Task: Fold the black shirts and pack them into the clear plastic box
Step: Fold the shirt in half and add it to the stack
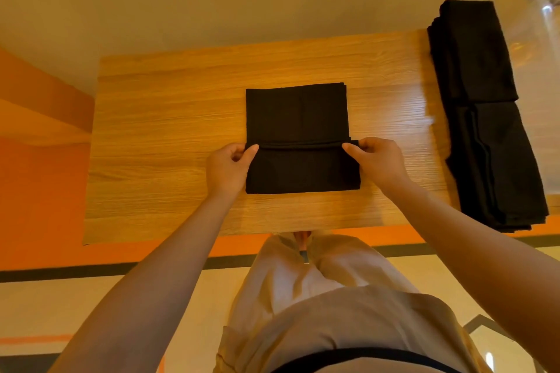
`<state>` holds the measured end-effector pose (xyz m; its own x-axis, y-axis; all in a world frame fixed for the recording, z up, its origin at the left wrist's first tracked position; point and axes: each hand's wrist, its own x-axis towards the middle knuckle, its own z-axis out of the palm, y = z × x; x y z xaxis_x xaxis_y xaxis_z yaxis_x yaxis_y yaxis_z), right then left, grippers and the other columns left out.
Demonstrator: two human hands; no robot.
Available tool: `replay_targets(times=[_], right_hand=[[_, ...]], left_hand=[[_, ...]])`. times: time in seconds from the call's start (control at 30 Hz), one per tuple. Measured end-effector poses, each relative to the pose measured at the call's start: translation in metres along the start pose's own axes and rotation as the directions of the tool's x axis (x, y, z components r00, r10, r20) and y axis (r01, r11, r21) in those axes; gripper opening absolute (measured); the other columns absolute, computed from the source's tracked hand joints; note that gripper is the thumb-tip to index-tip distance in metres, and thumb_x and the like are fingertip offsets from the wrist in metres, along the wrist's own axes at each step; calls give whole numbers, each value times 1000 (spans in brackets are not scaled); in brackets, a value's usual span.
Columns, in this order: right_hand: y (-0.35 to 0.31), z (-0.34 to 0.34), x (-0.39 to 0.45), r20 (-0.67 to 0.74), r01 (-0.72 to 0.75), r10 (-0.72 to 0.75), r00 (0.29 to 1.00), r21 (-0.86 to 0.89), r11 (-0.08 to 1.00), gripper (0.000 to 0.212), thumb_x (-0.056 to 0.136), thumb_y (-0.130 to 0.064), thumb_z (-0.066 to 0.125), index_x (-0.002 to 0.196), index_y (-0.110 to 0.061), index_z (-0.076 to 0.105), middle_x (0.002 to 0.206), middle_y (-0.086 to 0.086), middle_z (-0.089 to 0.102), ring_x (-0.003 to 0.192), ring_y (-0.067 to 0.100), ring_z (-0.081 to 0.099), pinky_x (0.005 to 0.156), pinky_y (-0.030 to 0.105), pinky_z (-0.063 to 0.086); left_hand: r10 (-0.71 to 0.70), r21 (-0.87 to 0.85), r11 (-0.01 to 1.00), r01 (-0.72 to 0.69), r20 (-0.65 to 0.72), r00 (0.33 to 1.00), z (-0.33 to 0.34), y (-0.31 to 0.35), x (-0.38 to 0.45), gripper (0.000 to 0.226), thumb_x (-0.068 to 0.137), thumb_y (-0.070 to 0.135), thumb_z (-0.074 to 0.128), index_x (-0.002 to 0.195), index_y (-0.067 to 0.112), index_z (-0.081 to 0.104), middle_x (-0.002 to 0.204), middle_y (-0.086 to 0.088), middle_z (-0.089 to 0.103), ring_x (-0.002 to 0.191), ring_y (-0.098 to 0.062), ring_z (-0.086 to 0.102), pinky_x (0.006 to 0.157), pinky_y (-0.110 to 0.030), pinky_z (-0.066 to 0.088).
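Fingers [253, 150] of left hand [228, 168] pinched shut on the left end of a fold edge in the black shirt [298, 118], thumb on top, other fingers curled under. Same grip mirrored on the right: right hand [377, 162] closed on the right end of that edge. Both ends held so the flap stays straight and square across the shirt's width.

Table [169, 118] is wood; left half bare. Shirt lies mid-table, nearer the front edge than the back, already a narrow rectangle. The near flap reaches about halfway up, and the fold edge forms a rolled ridge between the hands. Judged step: the crosswise fold, near part brought over the far part, not yet pressed flat.

Right edge of table: stack of folded black shirts [485, 112] in two piles running front to back, one at the back right corner, one by the front right corner, overhanging slightly. Parked there likely to keep the centre free for folding.

Far right, beyond the table edge: clear plastic box [542, 18], only partly in view. Cannot tell if anything is inside. Packing looks not started.
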<state>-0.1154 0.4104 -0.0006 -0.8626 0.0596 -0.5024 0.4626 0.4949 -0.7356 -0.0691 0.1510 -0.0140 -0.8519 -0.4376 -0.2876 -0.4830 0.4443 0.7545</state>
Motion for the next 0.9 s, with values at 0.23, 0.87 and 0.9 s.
replay_targets(times=[0.23, 0.87, 0.9], right_hand=[[3, 0, 3, -58, 45, -59, 997, -204, 978, 23, 91, -40, 62, 96, -17, 65, 86, -6, 65, 85, 13, 62, 69, 22, 48], [50, 20, -6, 317, 507, -445, 838, -756, 415, 67, 100, -51, 16, 153, -10, 16, 161, 6, 11, 149, 18, 5, 120, 43, 11], [48, 15, -5, 318, 515, -452, 833, -744, 425, 65, 101, -49, 16, 152, -10, 17, 161, 7, 11, 149, 19, 5, 120, 43, 10]], left_hand=[[80, 73, 994, -76, -48, 996, -1, -8, 2, 30, 90, 41, 62, 100, 13, 69, 88, 3, 66, 85, -16, 63, 67, -18, 45], [314, 666, 568, -483, 366, 876, 11, -49, -24, 67, 99, 57, 13, 154, 19, 16, 161, -2, 10, 149, -18, 2, 119, -47, 3], [308, 657, 588, -473, 358, 881, 5, -48, -22, 66, 99, 56, 12, 153, 20, 14, 161, 0, 8, 149, -18, 1, 118, -46, -1]])
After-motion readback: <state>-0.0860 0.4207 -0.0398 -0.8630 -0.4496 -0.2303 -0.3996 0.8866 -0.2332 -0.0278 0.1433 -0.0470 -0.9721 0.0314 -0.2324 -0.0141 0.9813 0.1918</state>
